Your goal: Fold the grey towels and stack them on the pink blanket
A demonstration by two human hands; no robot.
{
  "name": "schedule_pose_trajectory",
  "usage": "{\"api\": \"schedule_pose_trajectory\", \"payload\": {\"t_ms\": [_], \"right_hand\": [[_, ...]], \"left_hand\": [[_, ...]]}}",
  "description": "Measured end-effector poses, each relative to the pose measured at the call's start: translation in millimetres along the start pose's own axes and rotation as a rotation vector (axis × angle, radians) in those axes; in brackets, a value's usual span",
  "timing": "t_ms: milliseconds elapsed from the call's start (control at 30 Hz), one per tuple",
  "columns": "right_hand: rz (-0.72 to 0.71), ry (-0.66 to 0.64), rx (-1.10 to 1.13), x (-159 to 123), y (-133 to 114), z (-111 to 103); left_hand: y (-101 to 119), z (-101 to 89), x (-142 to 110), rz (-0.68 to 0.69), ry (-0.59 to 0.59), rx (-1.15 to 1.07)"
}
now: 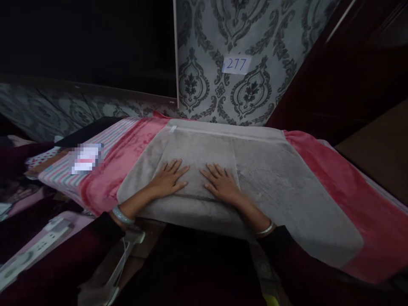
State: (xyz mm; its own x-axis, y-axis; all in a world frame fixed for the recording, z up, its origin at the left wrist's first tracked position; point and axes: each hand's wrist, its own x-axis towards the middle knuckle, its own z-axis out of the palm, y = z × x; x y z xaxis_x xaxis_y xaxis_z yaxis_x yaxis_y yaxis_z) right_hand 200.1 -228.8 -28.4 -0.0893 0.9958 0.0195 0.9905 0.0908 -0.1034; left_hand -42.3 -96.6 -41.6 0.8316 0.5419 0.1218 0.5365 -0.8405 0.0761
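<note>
A grey plush cloth [270, 178] lies spread over a surface, with a folded panel [197, 146] of the same fabric on its left half. My left hand [167, 178] rests flat on that panel, fingers spread and pointing away from me. Beside it, my right hand [221, 185] also lies flat with fingers apart, near the panel's right edge. Nothing is held in either hand. A small white tag [173, 128] shows at the far left edge of the cloth.
Red plush fabric [338, 178] shows on both sides beneath the grey cloth. On the left are a striped cloth [110, 136], a blurred-out packet [86, 159] and a power strip [38, 250]. A dark screen [89, 46] and a patterned wall [219, 89] with a "277" label [236, 64] stand behind.
</note>
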Motion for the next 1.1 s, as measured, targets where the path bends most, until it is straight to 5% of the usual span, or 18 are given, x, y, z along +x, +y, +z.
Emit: {"api": "schedule_pose_trajectory", "payload": {"t_ms": [200,467,700,1100], "right_hand": [[-0.046,0.079,0.003,-32.3,0.2,10.2],[-0.007,0.207,0.047,-50.9,-17.1,20.3],[-0.03,0.242,0.053,-41.2,-21.6,23.4],[-0.085,0.199,0.109,-42.7,-7.1,16.4]], "left_hand": [[-21.8,-1.8,-31.6,-0.165,0.066,0.016],[-6.1,1.1,-44.8,-0.257,0.22,-0.023],[10.5,-9.2,-54.6,0.053,0.139,-0.003],[23.5,-3.1,-34.0,0.23,0.213,-0.033]]}}
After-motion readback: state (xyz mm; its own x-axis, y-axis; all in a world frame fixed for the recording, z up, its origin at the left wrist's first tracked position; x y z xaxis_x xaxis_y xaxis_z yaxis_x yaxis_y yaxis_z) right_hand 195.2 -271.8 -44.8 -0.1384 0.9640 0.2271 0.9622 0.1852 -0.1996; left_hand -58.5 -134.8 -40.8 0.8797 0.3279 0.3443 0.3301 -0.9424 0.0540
